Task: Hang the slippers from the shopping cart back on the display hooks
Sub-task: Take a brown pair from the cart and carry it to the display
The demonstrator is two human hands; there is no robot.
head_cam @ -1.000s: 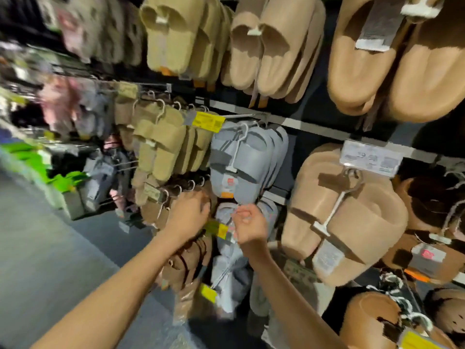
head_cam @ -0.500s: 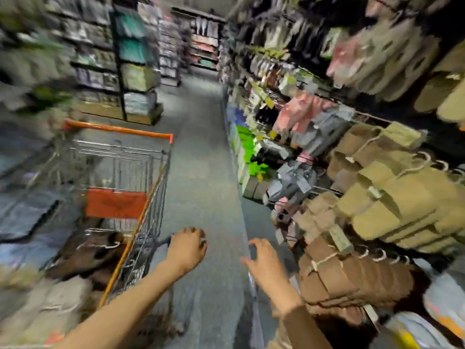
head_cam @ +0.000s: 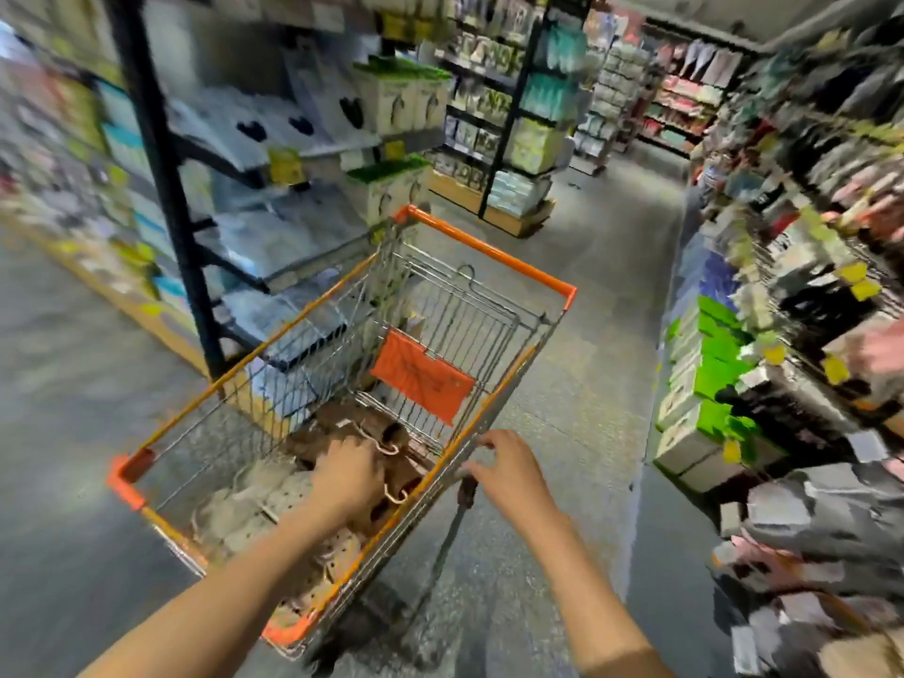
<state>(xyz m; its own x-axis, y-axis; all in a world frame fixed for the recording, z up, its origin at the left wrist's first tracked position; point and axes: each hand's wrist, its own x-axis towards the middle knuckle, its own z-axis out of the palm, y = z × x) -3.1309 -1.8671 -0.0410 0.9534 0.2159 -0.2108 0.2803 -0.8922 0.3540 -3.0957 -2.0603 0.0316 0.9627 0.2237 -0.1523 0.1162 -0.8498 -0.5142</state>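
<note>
The left hand has been dropped from mid-air into the shopping cart, fingers curled over brown slippers; the white hanger hook just beyond them is best pinched.

Wire-metal cart; matt floor

My left hand reaches forward and down, palm down, fingers curled (grip itself hidden under knuckles). My right hand just right of it, slightly farther, palm down, fingers spread and bent. Both forearms bare, extended.
</note>
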